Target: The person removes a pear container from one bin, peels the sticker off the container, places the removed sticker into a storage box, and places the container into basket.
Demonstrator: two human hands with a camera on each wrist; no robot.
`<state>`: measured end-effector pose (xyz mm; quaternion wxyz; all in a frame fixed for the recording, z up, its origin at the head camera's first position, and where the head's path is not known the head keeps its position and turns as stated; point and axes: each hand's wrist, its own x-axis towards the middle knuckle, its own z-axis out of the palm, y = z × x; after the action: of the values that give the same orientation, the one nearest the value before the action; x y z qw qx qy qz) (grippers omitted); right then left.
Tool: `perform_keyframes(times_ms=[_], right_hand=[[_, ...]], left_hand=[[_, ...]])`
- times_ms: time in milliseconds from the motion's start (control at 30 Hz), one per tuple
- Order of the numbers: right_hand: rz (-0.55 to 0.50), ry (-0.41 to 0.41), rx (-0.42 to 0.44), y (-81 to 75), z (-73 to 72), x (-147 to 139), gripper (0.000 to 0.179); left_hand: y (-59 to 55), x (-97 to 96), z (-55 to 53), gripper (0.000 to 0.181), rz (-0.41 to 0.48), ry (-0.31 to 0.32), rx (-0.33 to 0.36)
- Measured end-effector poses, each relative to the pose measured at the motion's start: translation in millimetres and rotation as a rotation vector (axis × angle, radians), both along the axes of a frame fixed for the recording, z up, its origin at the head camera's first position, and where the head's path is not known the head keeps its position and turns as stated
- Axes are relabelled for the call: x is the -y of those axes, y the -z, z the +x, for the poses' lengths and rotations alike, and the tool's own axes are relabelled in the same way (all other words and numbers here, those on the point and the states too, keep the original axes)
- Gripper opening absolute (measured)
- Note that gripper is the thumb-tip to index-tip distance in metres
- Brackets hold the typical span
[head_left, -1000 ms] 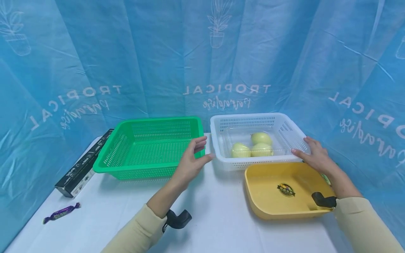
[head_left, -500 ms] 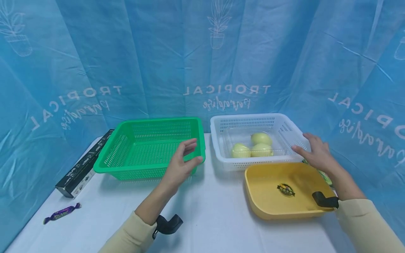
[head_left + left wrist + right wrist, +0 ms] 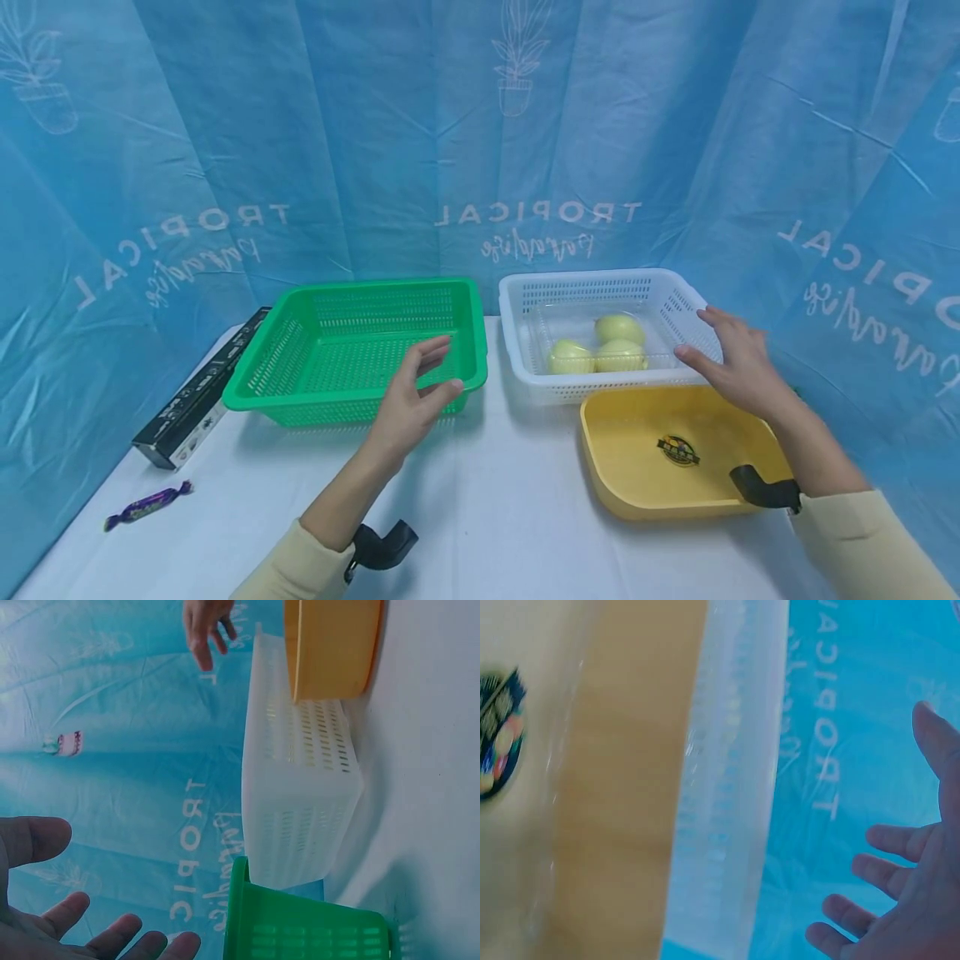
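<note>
My left hand [image 3: 407, 407] hovers over the front right rim of the green basket [image 3: 360, 398], fingers spread and nothing in it. My right hand [image 3: 738, 367] is raised above the right side of the white basket [image 3: 517, 333], thumb and fingers apart, holding nothing. Inside the white basket lies a clear plastic box [image 3: 555, 317] with three pale yellow-green round fruits [image 3: 621, 329]; their exact kind is unclear. A yellow bin [image 3: 637, 467] with a round logo sits in front of the white basket, below my right forearm. The right wrist view shows my right hand's fingers apart from the white basket's wall.
A long black box [image 3: 198, 400] lies left of the green basket. Near the table's left edge is a candy in purple wrapping [image 3: 148, 504]. A blue printed curtain [image 3: 405, 150] hangs behind and on both sides. White cloth [image 3: 510, 517] covers the table.
My left hand has moved left and slightly down, from the gap between the baskets to the green basket's front corner. My right hand has shifted slightly left, off the white basket's right rim.
</note>
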<state>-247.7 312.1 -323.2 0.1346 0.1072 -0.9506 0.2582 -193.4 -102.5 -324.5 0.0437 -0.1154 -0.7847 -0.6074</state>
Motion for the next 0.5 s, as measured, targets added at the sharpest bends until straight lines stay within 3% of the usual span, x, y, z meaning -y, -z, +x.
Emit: perform_keyframes(times_ms=[500], right_hand=[[-0.005, -0.075, -0.02, -12.9, 24.1, 46.1, 0.075]], left_hand=[[0.3, 11.1, 7.4, 0.057, -0.081, -0.042, -0.04]])
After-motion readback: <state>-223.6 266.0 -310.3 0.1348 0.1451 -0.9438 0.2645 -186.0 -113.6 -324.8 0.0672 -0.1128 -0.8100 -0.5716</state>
